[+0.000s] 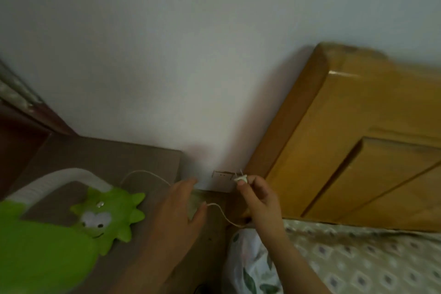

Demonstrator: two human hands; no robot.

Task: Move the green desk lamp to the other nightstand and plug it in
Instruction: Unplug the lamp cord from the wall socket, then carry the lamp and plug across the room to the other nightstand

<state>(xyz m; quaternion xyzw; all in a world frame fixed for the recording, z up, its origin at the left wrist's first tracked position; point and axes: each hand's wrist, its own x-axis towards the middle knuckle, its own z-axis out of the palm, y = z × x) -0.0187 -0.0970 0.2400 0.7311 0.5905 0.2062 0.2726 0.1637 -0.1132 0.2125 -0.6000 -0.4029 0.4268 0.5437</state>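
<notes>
Green desk lamp (47, 234) already set on the near-left nightstand (100, 157), its spiky cartoon head lying over the top and its white ribbed neck arching behind. Right hand (260, 200) closed around the white plug (241, 178), pinched at the fingertips with prongs aimed toward the wall socket (222, 175), just beside it and not yet inserted; held that way, probably, to line the pins up with the holes. Left hand (181, 217) resting half-curled on the nightstand edge over a small pale block on the cord (222, 215), likely to keep slack from dragging; whether actually gripping it, cannot tell. Cord looping from lamp past that hand to the plug.

Wooden headboard (346, 141) crowding the socket from the right, leaving a tight corner. Patterned plastic bag (250, 260) wedged near, between nightstand and bed (370, 258). Socket low on the wall, blurred.
</notes>
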